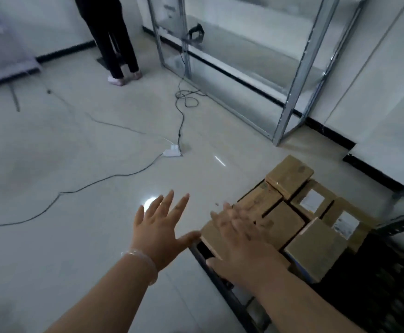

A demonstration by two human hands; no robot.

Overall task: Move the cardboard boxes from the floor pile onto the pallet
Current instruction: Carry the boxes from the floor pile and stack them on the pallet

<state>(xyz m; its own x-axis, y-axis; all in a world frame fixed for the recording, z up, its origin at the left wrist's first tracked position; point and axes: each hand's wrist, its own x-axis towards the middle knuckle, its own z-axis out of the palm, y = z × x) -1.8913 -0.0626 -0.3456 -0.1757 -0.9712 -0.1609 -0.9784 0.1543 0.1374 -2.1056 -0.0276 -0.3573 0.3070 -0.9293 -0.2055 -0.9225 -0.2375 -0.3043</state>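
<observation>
Brown cardboard boxes (290, 175) sit packed on the black pallet (230, 298) at four o'clock. The left hand (159, 228) hovers over the pale tiled floor (76, 164) at six o'clock, fingers (168, 200) spread and empty. The blurred right hand (242, 243) is above the nearest boxes, fingers splayed, gripping nothing.

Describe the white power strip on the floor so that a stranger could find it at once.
Start at the tall metal shelf frame at the back and follow the black cable that runs from its foot across the pale floor. It ends at the power strip, lying flat in the open floor. It is the only small white block among thin dark wires.
</observation>
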